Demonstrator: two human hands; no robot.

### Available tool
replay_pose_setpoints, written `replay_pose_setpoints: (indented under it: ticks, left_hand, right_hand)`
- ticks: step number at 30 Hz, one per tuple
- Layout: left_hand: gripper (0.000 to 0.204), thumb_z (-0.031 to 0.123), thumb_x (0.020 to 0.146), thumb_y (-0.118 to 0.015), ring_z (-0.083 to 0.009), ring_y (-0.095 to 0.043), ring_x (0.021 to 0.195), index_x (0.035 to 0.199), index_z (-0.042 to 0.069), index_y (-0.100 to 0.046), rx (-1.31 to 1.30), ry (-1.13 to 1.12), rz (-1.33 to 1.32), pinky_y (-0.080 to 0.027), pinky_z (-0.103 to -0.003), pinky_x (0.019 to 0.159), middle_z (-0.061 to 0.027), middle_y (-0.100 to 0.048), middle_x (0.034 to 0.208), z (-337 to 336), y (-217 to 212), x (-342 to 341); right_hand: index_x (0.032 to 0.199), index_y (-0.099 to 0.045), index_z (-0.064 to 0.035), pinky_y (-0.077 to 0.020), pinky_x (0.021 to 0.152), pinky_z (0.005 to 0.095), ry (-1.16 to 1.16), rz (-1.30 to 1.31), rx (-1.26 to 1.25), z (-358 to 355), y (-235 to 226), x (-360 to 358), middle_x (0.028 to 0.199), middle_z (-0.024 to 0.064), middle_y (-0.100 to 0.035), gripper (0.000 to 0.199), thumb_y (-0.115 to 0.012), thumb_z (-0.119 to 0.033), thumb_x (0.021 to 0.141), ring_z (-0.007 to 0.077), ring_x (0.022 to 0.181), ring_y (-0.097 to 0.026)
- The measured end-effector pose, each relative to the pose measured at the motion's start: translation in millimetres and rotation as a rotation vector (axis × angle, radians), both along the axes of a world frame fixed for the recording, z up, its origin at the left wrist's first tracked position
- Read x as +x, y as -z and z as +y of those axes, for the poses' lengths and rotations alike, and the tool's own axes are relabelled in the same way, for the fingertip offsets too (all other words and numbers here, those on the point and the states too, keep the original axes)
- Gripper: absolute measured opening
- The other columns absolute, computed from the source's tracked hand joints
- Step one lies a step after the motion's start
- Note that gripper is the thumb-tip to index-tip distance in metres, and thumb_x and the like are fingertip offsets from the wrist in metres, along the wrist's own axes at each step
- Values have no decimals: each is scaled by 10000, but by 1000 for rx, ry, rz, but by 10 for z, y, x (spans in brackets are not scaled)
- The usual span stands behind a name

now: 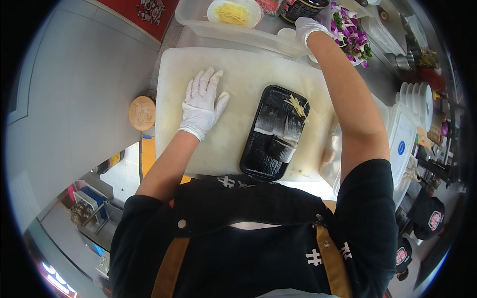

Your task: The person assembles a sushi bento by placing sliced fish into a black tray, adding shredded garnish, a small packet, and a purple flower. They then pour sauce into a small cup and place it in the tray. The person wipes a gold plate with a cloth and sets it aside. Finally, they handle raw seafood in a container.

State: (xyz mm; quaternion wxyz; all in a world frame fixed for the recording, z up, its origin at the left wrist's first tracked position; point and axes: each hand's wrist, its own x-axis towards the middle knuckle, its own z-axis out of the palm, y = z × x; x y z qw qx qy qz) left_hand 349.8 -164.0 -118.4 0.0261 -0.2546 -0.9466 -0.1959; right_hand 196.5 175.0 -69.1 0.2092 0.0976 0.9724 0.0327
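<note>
My left hand point(201, 102), in a white glove, rests flat on the pale cutting board point(228, 154) with its fingers stretched out and nothing held. To its right lies a black rectangular tray point(253, 154). Dark-skinned, pale-edged pieces that look like fish point(271, 119) lie in it, with thin yellow strips like shredded ginger point(296, 105) at its far right corner. My right hand point(310, 31), also gloved, reaches into the far clear plastic bin point(233, 37), beside a small white round dish point(288, 35) and a dark jar point(298, 11). Its fingertips are hidden.
Inside the bin, a white bowl point(260, 14) holds more yellow strips. Purple-white flowers point(350, 32) stand beyond my right forearm. Lidded containers point(405, 129) and stacked white plates point(422, 102) line the right side. A round wooden stool-like top point(142, 113) sits left of the board.
</note>
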Motion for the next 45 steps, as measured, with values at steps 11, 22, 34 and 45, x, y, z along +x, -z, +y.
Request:
replay_pose_setpoints:
  ticks: [11, 22, 34, 45]
  left_hand:
    - [569, 341, 932, -610, -371, -406, 1362, 1433, 123, -452, -51, 33, 120, -294, -476, 1146, -162, -456, 1463, 13, 85, 26]
    - [554, 365, 941, -586, -383, -420, 1347, 1421, 114, -470, 40, 87, 157, -289, -539, 1135, -168, -479, 1441, -54, 188, -5]
    - [571, 360, 953, -540, -355, -339, 1410, 1454, 112, -425, 73, 146, 100, -208, -520, 1175, -159, -419, 1492, -122, 197, 15]
    - [580, 272, 922, -589, -381, -378, 1375, 1449, 95, -420, 215, 169, 3, -231, -536, 1159, -172, -439, 1459, -194, 133, 21]
  right_hand:
    - [939, -673, 0, -530, 811, 481, -30, 807, -128, -129, -528, 579, 926, 255, -697, 216, -500, -114, 879, 398, 906, -686]
    - [1053, -647, -9, -496, 621, 263, 776, 295, -747, -1169, -484, 3954, 781, 18, -634, 177, -654, -12, 876, 87, 686, -572]
    - [919, -634, -5, -492, 664, 422, 651, 762, -288, -1621, 615, 4271, 762, 191, -639, 169, -695, -129, 823, 337, 700, -626]
    - [1030, -652, -5, -498, 657, 325, 800, 600, -570, -1438, -857, 3683, 795, 156, -649, 203, -713, -136, 888, 232, 705, -609]
